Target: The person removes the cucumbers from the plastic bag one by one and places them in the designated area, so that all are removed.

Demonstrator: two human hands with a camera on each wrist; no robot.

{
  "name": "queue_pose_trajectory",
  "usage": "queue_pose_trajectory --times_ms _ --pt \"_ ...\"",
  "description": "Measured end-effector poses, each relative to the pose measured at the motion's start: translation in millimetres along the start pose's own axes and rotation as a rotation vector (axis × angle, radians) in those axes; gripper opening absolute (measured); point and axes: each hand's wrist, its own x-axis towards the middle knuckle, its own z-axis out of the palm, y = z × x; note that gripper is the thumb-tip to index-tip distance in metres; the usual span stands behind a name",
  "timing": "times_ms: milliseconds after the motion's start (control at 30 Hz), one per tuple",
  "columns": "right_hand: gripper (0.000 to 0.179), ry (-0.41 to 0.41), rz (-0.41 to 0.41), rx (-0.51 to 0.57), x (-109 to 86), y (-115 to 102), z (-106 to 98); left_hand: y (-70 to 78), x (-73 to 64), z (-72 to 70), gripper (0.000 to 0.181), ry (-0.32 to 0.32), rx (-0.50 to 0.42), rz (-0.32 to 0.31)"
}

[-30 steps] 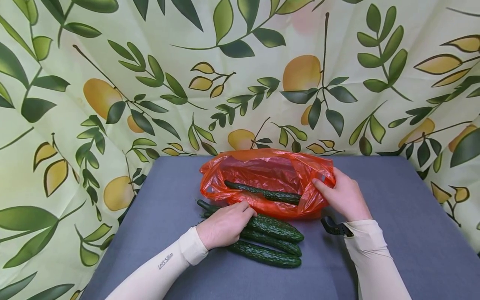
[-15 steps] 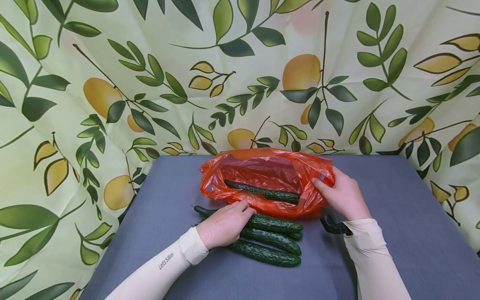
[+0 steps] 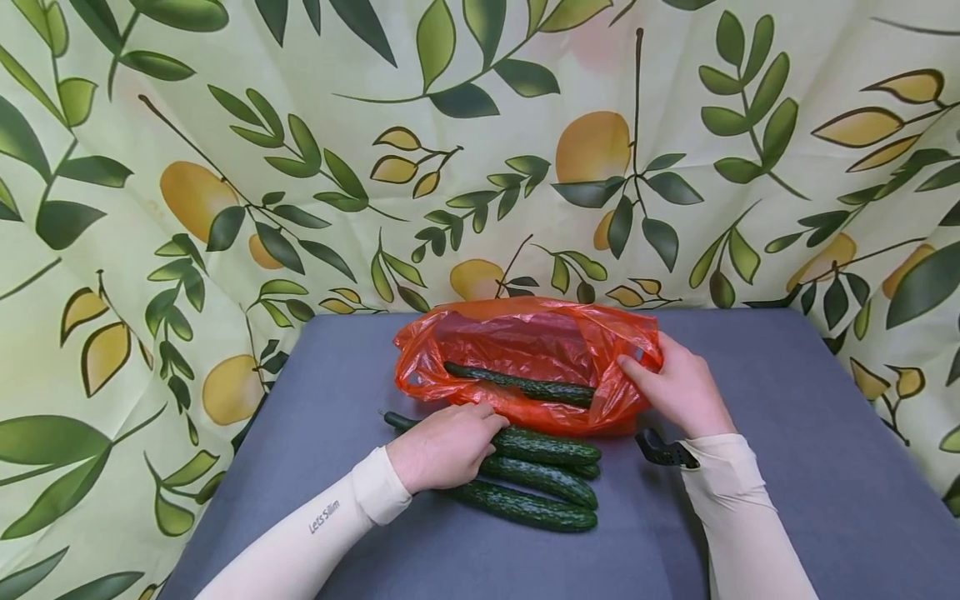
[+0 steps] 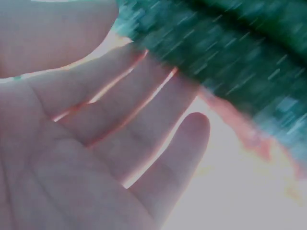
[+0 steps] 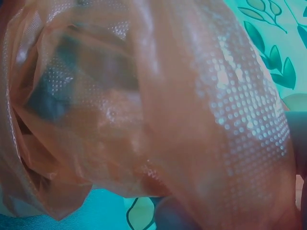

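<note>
Several dark green cucumbers lie side by side on the table, among them a front cucumber (image 3: 525, 507) and a middle cucumber (image 3: 543, 479). My left hand (image 3: 448, 446) pinches the cucumber nearest the bag (image 3: 551, 447) between thumb and fingers. In the left wrist view, the fingertips of my left hand (image 4: 115, 120) meet the bumpy cucumber skin (image 4: 230, 57). Behind them sits a red plastic bag (image 3: 517, 329), its mouth facing me, with a cucumber (image 3: 525, 385) inside. My right hand (image 3: 684, 387) grips the bag's right edge; bag film (image 5: 168, 110) fills most of the right wrist view.
A grey-blue cloth (image 3: 322, 375) covers the table. A leaf-and-fruit patterned curtain (image 3: 480, 167) hangs behind and on both sides. A black strap piece (image 3: 663, 450) sticks out from the right wrist, just in front of the bag.
The cucumber under my left hand has turned slightly, its stem end shifting left, and the middle cucumber shows more. The head view has shifted a little. My right hand keeps its hold on the bag.
</note>
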Motion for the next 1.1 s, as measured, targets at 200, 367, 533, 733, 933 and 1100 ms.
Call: queue_pose_trajectory --times_ms 200,367,533,733,933,1100 --pt "0.072 0.01 0.0 0.002 1.5 -2 -1 2.2 19.0 -35.6 0.028 0.053 -0.03 0.018" --pt "0.071 0.012 0.01 0.013 -4.1 0 2 -7.5 55.6 -41.8 0.025 0.078 -0.062 -0.011" --pt "0.069 0.024 0.002 0.013 -8.4 -1 4 -26.3 93.8 -28.2 0.025 -0.011 -0.064 -0.098" --pt "0.069 0.035 -0.001 0.013 -6.2 -6 3 -36.5 121.0 -12.3 0.024 -0.165 -0.17 -0.091" --pt "0.072 0.017 0.009 0.023 -5.3 -6 3 -36.6 135.1 0.4 0.022 -0.2 -0.219 -0.089" --pt "0.073 0.028 0.016 0.015 -3.8 -6 5 -35.0 140.1 6.6 0.027 -0.213 -0.184 -0.091"
